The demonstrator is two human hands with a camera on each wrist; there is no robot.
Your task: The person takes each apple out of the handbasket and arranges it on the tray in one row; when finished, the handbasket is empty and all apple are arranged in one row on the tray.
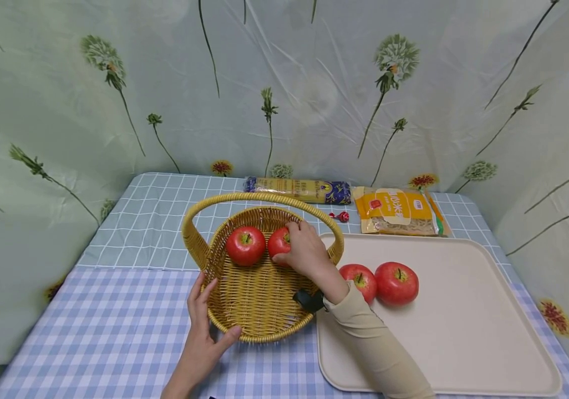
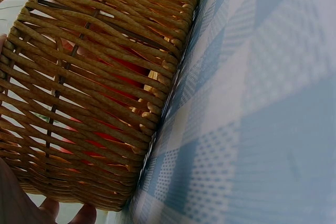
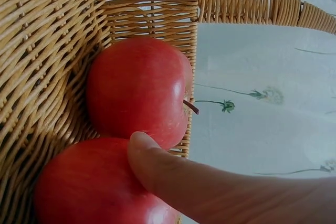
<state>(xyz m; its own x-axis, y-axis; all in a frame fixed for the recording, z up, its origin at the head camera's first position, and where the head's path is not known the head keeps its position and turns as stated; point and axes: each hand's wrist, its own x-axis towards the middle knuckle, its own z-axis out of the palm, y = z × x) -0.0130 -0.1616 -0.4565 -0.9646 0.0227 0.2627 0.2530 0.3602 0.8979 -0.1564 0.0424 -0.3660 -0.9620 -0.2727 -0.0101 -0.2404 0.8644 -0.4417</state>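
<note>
A yellow wicker basket (image 1: 254,299) with a tall arched handle stands on the checked cloth. My left hand (image 1: 202,338) rests against its near left side, fingers spread along the outer wall and thumb at the front rim. Inside the basket, my right hand (image 1: 306,249) grips a red apple (image 1: 278,244), whose right part the hand hides. To its left sits another red apple (image 1: 245,245). In the right wrist view, the thumb (image 3: 173,174) lies over the held apple (image 3: 94,182), which appears to touch the other apple (image 3: 139,90).
A beige tray (image 1: 464,332) at right bears two red apples (image 1: 396,283), one partly behind the right forearm. Along the back lie a blue-and-yellow noodle packet (image 1: 299,190), an orange food bag (image 1: 396,210) and a small red-wrapped candy (image 1: 343,216).
</note>
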